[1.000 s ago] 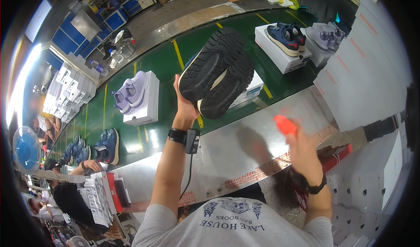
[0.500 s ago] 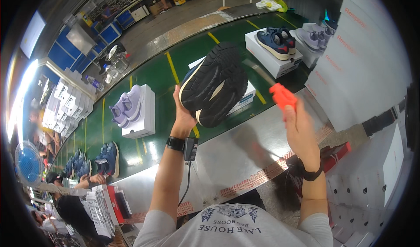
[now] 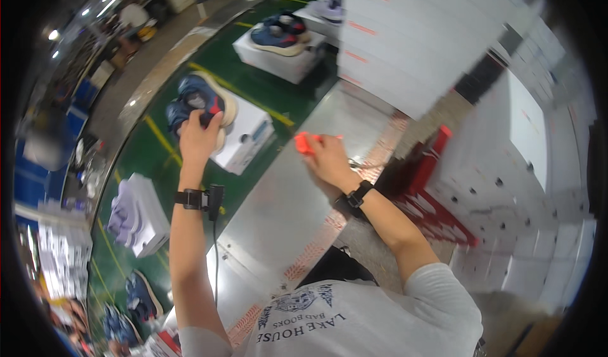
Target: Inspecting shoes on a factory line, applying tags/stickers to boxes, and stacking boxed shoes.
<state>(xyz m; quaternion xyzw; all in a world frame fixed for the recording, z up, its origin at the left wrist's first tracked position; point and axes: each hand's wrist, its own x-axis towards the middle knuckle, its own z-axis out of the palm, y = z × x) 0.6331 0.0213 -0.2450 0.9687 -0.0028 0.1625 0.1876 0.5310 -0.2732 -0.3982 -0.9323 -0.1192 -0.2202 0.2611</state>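
My left hand [image 3: 199, 140] is closed on a pair of navy sneakers [image 3: 195, 91] with cream soles and red accents. The pair sits at a white shoebox [image 3: 250, 132] on the green conveyor belt, partly over its left side. My right hand [image 3: 330, 164] grips an orange-handled tool [image 3: 305, 143] above the metal ledge [image 3: 259, 211]. Its working end cannot be made out now.
Farther along the belt, navy sneakers [image 3: 278, 35] stand on another white box. To the left are lilac sneakers [image 3: 125, 218] by their box and more navy shoes [image 3: 142, 297]. Tall stacked white boxes [image 3: 405, 47] rise on the right, with red boxes [image 3: 437, 186] below.
The sneakers, held up with black soles showing, are now turned upright and lowered to the box. My right hand has brought the orange-handled tool down to the ledge. The head view has swung right.
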